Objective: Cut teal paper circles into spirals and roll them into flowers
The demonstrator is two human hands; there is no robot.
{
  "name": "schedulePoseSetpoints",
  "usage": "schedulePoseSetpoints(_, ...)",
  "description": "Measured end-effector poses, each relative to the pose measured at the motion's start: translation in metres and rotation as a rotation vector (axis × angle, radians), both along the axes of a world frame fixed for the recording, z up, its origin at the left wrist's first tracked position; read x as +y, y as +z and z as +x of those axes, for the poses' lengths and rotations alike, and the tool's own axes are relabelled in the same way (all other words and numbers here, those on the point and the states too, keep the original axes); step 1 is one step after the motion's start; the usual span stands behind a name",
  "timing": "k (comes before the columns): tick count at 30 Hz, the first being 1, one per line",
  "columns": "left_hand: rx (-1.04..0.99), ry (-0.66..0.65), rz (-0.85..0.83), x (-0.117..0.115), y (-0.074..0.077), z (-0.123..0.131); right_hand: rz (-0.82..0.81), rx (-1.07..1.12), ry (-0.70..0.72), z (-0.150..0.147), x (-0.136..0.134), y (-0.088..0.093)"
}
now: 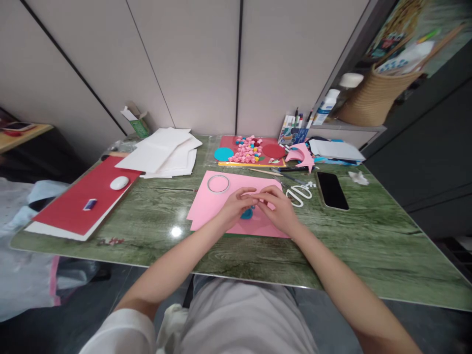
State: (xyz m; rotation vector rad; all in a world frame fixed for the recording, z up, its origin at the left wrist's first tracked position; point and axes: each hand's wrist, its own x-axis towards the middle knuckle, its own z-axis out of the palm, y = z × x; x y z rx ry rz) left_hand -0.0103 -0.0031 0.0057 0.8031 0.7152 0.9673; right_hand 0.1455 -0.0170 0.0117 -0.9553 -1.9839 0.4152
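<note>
My left hand and my right hand meet above a sheet of pink paper. Their fingertips are pressed together, and whatever small thing lies between them is hidden. Just under the fingers shows a blue piece, partly covered; whether it is held or rests on the paper I cannot tell. A thin ring lies on the paper to the left of my hands. Beyond the sheet, a pile of small pink folded pieces sits between a blue disc and a red disc.
To the right are a white cord, a phone, crumpled paper and a pink cut scrap. Pens stand at the back. White sheets and red paper bearing a white oval object lie left.
</note>
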Motion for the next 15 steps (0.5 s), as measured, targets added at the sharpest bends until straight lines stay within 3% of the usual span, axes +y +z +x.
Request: schedulePoseSetpoints(15, -0.013, -0.037, 0.020, -0.0016, 0.0012, 0.0009, -0.041, 0.037, -0.045, 0.0010, 0.0004, 0.0021)
